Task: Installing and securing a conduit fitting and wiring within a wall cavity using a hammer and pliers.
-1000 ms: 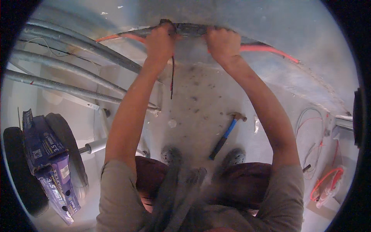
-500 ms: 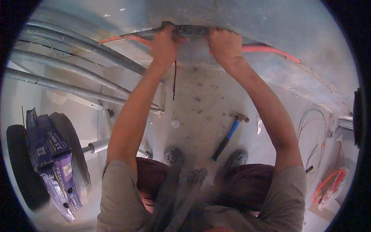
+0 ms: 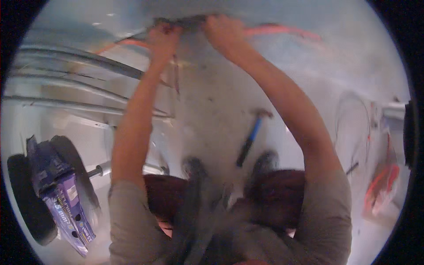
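Note:
The frame is motion-blurred. At the top, a dark grey fitting [image 3: 190, 22] lies along a groove in the grey wall, with red-orange tubing [image 3: 274, 28] running out to either side. My left hand [image 3: 163, 42] is closed on the fitting's left end, beside a thin dark wire [image 3: 177, 75] that hangs down. My right hand [image 3: 225, 37] has its fingers curled over the fitting's right part, where the tubing goes off rightward. What my fingertips press on is partly hidden. A hammer [image 3: 248, 137] with a blue and black handle lies on the dusty floor between my arms.
Several metal pipes [image 3: 66, 100] cross the left side. At lower left a torn purple box [image 3: 66, 203] lies on black rounded objects [image 3: 27, 194]. Red cable in a plastic bag [image 3: 382, 190] and loose wires [image 3: 366, 117] are at the right. My feet [image 3: 265, 161] are below the hammer.
The view has shifted and blurred: wall, hammer and both hands now appear higher in the picture, the hands also further left. Both hands remain at the fitting.

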`<action>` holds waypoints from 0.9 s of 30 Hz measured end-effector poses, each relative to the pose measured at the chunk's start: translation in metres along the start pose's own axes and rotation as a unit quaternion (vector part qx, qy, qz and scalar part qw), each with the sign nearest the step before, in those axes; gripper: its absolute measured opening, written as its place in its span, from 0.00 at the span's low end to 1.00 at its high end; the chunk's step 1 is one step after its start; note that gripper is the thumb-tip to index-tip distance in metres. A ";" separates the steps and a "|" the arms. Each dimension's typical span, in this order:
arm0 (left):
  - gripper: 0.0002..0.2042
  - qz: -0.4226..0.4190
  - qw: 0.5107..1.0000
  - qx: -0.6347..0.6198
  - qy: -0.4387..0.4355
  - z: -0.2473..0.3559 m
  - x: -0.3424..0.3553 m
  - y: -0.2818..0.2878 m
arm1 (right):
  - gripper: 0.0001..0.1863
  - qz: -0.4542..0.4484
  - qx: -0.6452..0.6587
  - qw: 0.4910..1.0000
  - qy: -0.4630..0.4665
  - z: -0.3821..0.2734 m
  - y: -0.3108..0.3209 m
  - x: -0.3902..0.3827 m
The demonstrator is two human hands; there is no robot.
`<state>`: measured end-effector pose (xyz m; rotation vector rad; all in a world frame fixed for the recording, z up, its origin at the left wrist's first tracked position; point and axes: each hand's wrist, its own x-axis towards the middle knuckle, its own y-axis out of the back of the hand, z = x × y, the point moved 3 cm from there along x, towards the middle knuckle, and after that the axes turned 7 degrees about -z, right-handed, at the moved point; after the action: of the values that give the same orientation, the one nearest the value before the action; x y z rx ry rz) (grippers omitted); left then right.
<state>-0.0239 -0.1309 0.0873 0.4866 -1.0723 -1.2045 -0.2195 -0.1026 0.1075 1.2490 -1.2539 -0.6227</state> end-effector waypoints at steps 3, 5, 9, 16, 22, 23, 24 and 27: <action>0.21 -0.095 0.981 -0.167 0.039 -0.011 0.008 0.005 | 0.11 -0.081 0.004 0.997 0.000 -0.004 -0.001 0.006; 0.23 -0.114 0.970 -0.199 0.086 -0.001 -0.007 0.012 | 0.12 -0.140 0.027 0.990 -0.012 -0.010 0.017 -0.003; 0.21 -0.180 0.971 -0.131 0.091 -0.049 0.013 0.017 | 0.12 -0.143 0.040 0.989 -0.025 -0.021 0.039 -0.003; 0.09 -0.482 0.876 -0.008 0.019 0.032 -0.052 0.066 | 0.12 -0.217 0.100 0.958 0.160 0.056 0.113 -0.109; 0.13 -0.659 0.730 0.073 -0.163 0.100 -0.179 0.008 | 0.13 -0.183 0.288 0.926 -0.162 0.097 0.026 -0.326; 0.13 -0.677 0.689 0.145 -0.212 0.106 -0.204 -0.006 | 0.15 -0.161 0.232 0.925 -0.254 0.113 0.000 -0.360; 0.14 -0.675 0.673 0.160 -0.256 0.104 -0.226 -0.024 | 0.18 -0.138 0.173 0.911 -0.348 0.127 -0.014 -0.386; 0.13 -0.669 0.640 0.198 -0.321 0.080 -0.289 -0.072 | 0.29 -0.116 -0.020 0.906 -0.406 0.171 -0.032 -0.393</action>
<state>-0.1235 0.1266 -0.0499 1.4265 -1.6396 -2.6079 -0.4774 0.1814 -0.0869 1.1382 -1.7569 -1.4352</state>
